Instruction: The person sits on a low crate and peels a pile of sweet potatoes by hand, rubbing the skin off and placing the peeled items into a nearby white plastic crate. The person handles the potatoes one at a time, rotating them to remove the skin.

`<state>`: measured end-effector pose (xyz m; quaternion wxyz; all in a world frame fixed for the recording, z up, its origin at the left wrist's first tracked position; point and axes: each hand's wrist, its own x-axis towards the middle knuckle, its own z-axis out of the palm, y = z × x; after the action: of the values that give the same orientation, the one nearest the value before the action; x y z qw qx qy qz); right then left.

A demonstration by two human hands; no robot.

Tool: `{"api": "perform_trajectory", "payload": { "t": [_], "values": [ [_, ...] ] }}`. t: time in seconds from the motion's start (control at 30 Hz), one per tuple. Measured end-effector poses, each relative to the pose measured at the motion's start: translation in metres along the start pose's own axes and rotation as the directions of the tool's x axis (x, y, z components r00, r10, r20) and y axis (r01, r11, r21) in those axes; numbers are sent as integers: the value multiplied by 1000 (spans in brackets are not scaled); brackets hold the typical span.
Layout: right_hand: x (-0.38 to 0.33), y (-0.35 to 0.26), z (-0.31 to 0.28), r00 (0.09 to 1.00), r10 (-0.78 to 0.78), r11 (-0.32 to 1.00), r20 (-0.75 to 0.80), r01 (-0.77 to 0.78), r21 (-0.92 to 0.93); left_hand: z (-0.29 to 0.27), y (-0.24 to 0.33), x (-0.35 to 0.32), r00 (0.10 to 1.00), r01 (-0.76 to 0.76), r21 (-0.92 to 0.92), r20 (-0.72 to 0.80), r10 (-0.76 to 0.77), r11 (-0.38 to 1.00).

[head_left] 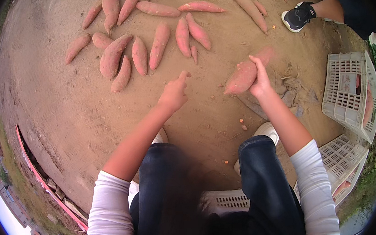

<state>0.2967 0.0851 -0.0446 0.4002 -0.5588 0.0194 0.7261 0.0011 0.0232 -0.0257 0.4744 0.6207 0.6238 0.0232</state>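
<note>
My right hand (260, 78) is closed round a thick, reddish-pink sweet potato (241, 78), held above the dirt with its pointed end toward the lower left. Beyond my fingers a blurred reddish shape (265, 54) shows; I cannot tell if it is the same root or a second one. My left hand (175, 92) hovers over bare soil with nothing visible in it, its index finger stretched out and the others loosely bent. Nearest to it on the ground are a tiny sweet potato (194, 54) and a slim one (182, 37).
Several more sweet potatoes (116, 56) lie scattered ahead on the ground. White plastic crates (345, 86) stand at the right, some with sweet potatoes inside. Another crate (226, 200) is beneath me. At the upper right is another person's shoe (298, 17). Dry leaves (292, 90) lie beyond my right forearm.
</note>
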Motion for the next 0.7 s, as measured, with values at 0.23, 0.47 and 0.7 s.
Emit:
{"api": "perform_trajectory", "payload": {
  "t": [0.23, 0.47, 0.7],
  "values": [
    [-28, 2, 21, 998, 3, 1000, 70, -4, 11, -13, 32, -13, 984, -59, -89, 163, 73, 994],
    [-34, 31, 48, 972, -151, 977, 181, 175, -125, 35, 77, 5, 985, 32, -527, 159, 62, 849],
    [-37, 72, 73, 814, -580, 758, 33, 554, -344, 74, 90, -9, 949, 80, -481, -232, -215, 873]
  ]
}}
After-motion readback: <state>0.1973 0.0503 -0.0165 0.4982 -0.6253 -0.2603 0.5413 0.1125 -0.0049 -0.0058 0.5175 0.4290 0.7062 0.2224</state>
